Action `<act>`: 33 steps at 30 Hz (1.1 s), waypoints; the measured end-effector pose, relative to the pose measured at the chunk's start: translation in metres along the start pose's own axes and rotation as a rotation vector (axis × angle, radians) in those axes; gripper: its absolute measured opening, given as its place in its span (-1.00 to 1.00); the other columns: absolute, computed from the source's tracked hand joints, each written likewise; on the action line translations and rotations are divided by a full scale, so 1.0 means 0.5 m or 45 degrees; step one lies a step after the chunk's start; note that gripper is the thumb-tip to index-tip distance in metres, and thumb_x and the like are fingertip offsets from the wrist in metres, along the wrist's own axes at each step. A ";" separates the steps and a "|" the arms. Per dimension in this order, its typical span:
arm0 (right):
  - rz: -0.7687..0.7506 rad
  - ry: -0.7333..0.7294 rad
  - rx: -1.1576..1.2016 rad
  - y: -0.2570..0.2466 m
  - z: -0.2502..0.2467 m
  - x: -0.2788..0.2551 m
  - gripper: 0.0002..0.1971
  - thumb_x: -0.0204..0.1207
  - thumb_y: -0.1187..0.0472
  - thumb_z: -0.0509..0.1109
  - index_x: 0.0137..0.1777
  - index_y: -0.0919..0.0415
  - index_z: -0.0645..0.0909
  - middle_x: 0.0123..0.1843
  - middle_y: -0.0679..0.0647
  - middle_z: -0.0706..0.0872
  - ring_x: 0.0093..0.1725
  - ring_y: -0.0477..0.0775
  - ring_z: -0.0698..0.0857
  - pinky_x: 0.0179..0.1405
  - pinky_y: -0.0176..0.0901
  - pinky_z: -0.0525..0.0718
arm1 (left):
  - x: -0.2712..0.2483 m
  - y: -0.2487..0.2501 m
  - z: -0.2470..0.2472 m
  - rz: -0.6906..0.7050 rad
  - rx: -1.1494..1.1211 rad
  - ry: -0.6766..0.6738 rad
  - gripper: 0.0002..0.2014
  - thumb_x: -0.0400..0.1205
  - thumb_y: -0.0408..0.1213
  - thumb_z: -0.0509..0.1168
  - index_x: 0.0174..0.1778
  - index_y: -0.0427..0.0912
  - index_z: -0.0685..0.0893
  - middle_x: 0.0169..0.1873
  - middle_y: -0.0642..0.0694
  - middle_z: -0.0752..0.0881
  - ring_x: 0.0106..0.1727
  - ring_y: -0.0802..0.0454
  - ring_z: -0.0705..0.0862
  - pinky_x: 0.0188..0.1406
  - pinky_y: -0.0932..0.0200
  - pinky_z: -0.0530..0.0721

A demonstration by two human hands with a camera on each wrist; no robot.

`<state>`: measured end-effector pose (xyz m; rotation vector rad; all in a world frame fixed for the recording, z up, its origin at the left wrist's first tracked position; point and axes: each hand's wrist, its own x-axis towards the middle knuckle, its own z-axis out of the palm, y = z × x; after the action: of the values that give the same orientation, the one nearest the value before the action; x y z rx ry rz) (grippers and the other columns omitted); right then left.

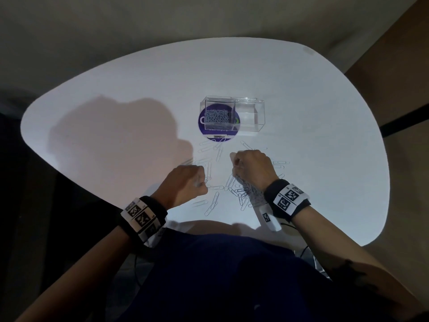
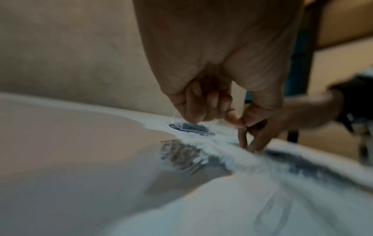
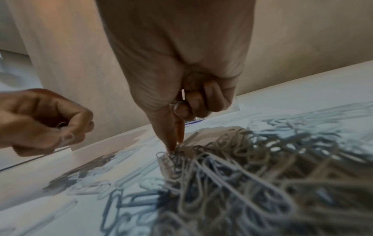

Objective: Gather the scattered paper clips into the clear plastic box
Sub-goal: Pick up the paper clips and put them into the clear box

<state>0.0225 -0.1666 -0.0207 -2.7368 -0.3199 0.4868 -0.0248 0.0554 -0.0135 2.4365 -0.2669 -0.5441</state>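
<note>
The clear plastic box (image 1: 249,117) stands mid-table, and its left half holds a heap of paper clips (image 1: 218,118). Several loose paper clips (image 1: 214,201) lie scattered on the white table between the box and me. My right hand (image 1: 239,166) is curled, thumb and forefinger pinching a tangled bunch of clips (image 3: 232,167) that hangs below it (image 1: 247,190). My left hand (image 1: 199,180) is a loose fist just left of it. In the right wrist view, the left hand (image 3: 60,127) holds clips between its curled fingers. The left wrist view is blurred but shows the box (image 2: 189,127).
The box sits on a round purple disc (image 1: 204,126). The rounded white table (image 1: 139,89) ends close to my body, with its far edge well beyond the box. My shadow covers the table's left part. More clips lie right of my right hand (image 1: 281,163).
</note>
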 end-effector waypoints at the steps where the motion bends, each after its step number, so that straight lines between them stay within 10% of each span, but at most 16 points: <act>1: -0.001 -0.016 -0.019 -0.004 -0.001 0.002 -0.96 0.43 0.26 0.40 -0.18 0.15 0.68 -0.14 0.02 0.77 -0.11 0.17 0.69 -0.22 -0.06 0.60 | 0.002 0.010 -0.010 -0.052 -0.149 -0.026 -0.84 0.47 -0.28 0.39 -0.35 -0.11 0.53 -0.41 0.05 0.61 -0.36 0.11 0.51 -0.36 0.23 0.42; 7: 0.000 -0.218 -0.082 -0.011 -0.014 0.013 -0.87 0.42 0.35 0.30 -0.26 0.12 0.61 -0.10 0.06 0.72 -0.06 0.20 0.68 -0.19 -0.05 0.56 | 0.021 0.047 -0.054 -0.148 -0.997 -0.250 -0.85 0.43 -0.44 0.17 -0.46 -0.19 0.45 -0.61 -0.08 0.57 -0.45 -0.07 0.37 -0.46 0.12 0.17; 11: -0.035 -0.108 -0.106 -0.011 -0.021 0.003 -0.98 0.45 0.34 0.34 -0.17 0.23 0.56 -0.09 0.10 0.65 -0.06 0.23 0.67 -0.24 -0.06 0.49 | 0.050 0.056 -0.050 -0.200 -0.847 -0.191 -0.90 0.38 -0.52 0.30 -0.33 -0.27 0.54 -0.53 -0.42 0.57 -0.62 -0.02 0.35 -0.58 0.23 0.27; 15: -0.079 -0.104 -0.196 -0.004 -0.018 -0.009 -0.97 0.54 0.30 0.36 -0.09 0.23 0.62 -0.01 0.18 0.67 -0.01 0.29 0.67 -0.20 -0.04 0.50 | 0.074 0.046 -0.024 -0.288 -0.757 -0.254 -0.82 0.49 -0.54 0.26 -0.04 -0.31 0.65 -0.47 -0.25 0.62 -0.60 0.04 0.39 -0.61 0.25 0.33; 22: 0.006 -0.138 0.067 0.011 0.006 0.011 -0.93 0.41 0.18 0.49 -0.20 0.14 0.66 -0.09 0.03 0.72 -0.05 0.14 0.67 -0.21 -0.11 0.49 | 0.085 0.065 0.016 -0.317 -0.619 -0.192 -0.85 0.58 -0.26 0.27 -0.25 -0.23 0.66 -0.43 -0.01 0.61 -0.46 0.08 0.43 -0.52 0.25 0.37; 27: 0.007 -0.137 0.096 0.018 0.012 0.014 -0.79 0.49 0.06 0.45 -0.29 0.11 0.55 -0.19 0.02 0.67 -0.16 0.12 0.63 -0.27 -0.11 0.42 | 0.085 0.081 0.046 -0.061 -0.244 -0.186 -0.89 0.55 -0.18 0.39 -0.21 -0.13 0.65 -0.45 0.16 0.57 -0.35 0.17 0.53 -0.28 0.18 0.45; 33: 0.225 0.044 0.889 0.058 -0.038 -0.001 -0.76 0.48 0.28 0.39 -0.41 0.13 0.54 -0.41 -0.05 0.64 -0.42 -0.22 0.55 -0.30 -0.30 0.50 | 0.075 0.077 0.077 0.228 0.243 -0.109 -0.84 0.57 -0.09 0.40 0.00 -0.04 0.69 -0.29 0.07 0.73 -0.22 -0.01 0.65 -0.10 0.14 0.50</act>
<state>0.0337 -0.1987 -0.0147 -2.0918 0.0960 0.4819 -0.0104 -0.0072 -0.0298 2.5413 -0.5913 -0.5660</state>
